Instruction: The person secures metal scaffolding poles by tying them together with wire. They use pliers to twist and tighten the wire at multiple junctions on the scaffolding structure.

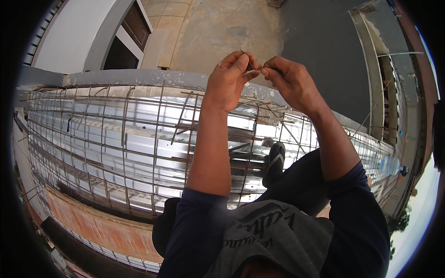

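Note:
Both hands are raised close together in front of me, above a low grey wall edge. My left hand (230,76) is closed, thumb against the fingers, on a thin dark strand (251,67) that looks like wire. Its short end shows between the two hands. My right hand (289,81) pinches with thumb and forefinger at the right end of this strand, fingertips almost touching the left hand's. Below them spreads a mesh of steel reinforcing bars (158,134), tied in a grid over shiny corrugated metal sheets (111,147). The hands are apart from the mesh.
A sandalled foot (275,162) rests on the mesh below my right forearm. A clear plastic bottle (390,165) lies at the right. Beyond the grey wall edge (139,79) lies a concrete floor (222,28) at a lower level. A rusty orange beam (97,222) runs at the lower left.

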Action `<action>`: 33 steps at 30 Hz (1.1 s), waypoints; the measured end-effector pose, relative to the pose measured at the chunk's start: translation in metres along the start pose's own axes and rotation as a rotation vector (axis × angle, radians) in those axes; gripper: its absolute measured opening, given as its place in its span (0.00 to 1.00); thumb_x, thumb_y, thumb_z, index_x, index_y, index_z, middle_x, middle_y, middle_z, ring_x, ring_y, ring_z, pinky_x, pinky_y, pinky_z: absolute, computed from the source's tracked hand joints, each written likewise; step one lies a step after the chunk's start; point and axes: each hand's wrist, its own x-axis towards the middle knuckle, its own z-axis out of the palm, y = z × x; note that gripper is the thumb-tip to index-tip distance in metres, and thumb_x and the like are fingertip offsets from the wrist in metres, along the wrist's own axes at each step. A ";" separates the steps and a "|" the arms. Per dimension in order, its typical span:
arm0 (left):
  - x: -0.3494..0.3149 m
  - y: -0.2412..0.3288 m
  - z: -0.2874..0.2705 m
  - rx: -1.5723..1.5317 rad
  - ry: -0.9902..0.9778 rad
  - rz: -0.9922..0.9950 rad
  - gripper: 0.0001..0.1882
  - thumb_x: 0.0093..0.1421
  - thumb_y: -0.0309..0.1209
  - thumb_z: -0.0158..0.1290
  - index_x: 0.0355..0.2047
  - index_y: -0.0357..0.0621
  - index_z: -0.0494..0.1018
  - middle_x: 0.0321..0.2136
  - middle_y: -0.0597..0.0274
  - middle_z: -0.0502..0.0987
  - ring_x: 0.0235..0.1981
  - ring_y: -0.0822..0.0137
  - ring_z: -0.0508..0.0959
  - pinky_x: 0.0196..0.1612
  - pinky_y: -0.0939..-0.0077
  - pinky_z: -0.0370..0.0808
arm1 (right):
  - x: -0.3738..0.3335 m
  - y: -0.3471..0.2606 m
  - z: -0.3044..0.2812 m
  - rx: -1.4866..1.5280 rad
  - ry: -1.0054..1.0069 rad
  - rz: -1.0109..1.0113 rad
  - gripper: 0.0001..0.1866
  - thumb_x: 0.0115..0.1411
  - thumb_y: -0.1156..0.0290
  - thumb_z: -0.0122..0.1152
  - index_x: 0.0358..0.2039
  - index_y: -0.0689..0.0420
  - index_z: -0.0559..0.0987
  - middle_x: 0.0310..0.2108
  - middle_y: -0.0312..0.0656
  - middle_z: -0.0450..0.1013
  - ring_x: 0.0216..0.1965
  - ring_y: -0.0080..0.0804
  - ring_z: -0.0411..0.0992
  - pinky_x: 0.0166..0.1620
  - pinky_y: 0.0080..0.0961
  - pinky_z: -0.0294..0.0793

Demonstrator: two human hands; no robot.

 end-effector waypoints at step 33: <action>-0.005 0.014 0.025 0.969 0.168 -0.184 0.16 0.60 0.28 0.44 0.46 0.32 0.70 0.21 0.59 0.75 0.25 0.73 0.74 0.30 0.79 0.67 | -0.004 0.002 0.009 -0.218 -0.112 -0.071 0.08 0.58 0.69 0.54 0.28 0.60 0.76 0.24 0.50 0.73 0.29 0.49 0.73 0.35 0.41 0.70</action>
